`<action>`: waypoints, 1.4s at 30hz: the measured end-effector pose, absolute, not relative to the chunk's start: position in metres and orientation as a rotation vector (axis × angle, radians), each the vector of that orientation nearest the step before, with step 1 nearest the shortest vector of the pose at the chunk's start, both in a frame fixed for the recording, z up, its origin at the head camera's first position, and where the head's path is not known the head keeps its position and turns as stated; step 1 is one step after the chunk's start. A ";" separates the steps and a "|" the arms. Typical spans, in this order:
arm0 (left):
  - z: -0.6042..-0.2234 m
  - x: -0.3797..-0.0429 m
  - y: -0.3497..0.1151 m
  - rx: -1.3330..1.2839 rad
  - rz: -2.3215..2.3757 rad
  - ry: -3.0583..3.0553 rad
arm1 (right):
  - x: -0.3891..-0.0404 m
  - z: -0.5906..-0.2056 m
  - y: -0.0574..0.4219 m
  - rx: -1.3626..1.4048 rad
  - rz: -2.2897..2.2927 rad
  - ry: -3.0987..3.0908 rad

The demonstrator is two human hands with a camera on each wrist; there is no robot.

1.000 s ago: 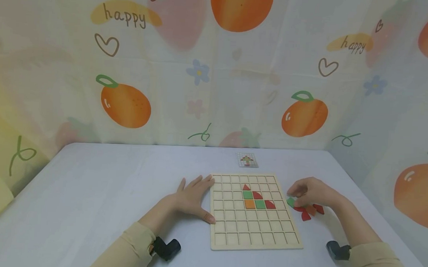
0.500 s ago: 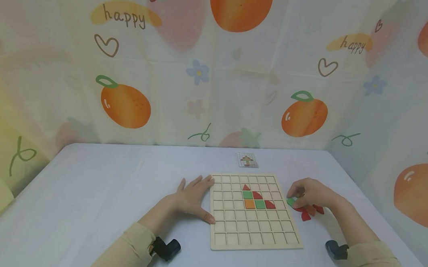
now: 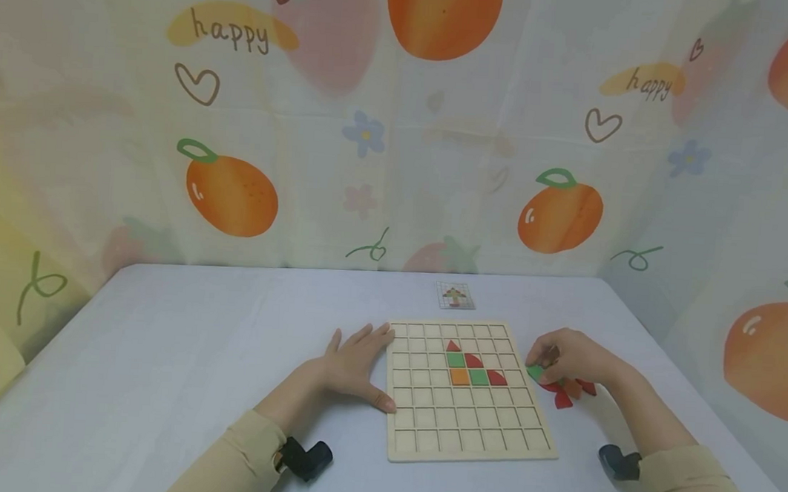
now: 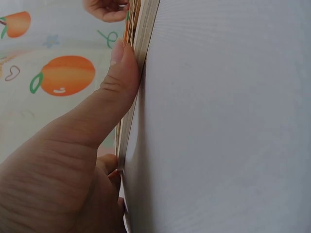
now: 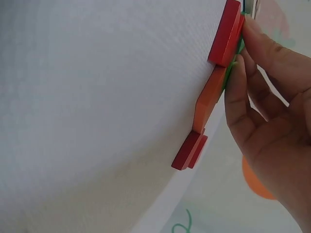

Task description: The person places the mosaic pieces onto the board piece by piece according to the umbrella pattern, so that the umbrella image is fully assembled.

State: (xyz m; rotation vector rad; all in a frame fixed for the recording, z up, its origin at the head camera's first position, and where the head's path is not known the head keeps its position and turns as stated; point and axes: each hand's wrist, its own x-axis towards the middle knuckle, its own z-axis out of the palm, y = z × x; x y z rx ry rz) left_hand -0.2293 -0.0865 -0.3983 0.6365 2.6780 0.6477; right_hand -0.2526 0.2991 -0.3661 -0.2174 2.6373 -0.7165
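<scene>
In the head view, my left hand [image 3: 356, 366] lies with spread fingers at the left edge of a pale wooden grid board [image 3: 472, 421]. Its thumb [image 4: 121, 68] rests on the board's edge in the left wrist view. Red, green and orange tiles sit in the squares, among them an orange square [image 3: 459, 376] and a red triangle [image 3: 453, 346]. Right of the board, my right hand [image 3: 582, 356] pinches a green tile [image 3: 534, 371] at a small heap of loose tiles. Red [image 5: 226, 36] and orange [image 5: 208, 99] tiles lie against it; the fingers partly hide the green one.
A small picture card [image 3: 455, 295] with a gridded pattern lies behind the board. The white-covered table [image 3: 228, 341] stretches left of it. A curtain [image 3: 305, 159] printed with oranges hangs behind, and dark cameras are strapped to both wrists.
My right hand has shifted very slightly left, and the green tile with it. The left hand and the board stay in place.
</scene>
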 end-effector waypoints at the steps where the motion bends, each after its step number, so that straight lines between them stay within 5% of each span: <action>1: -0.398 -0.229 -0.086 0.636 0.645 2.678 | -0.252 -0.366 0.299 -0.208 -0.717 2.640; 23: -0.399 -0.231 -0.087 0.626 0.632 2.673 | -0.255 -0.355 0.294 -0.322 -0.744 2.726; 42: -0.401 -0.232 -0.087 0.603 0.628 2.684 | -0.245 -0.342 0.242 -0.455 -0.953 2.673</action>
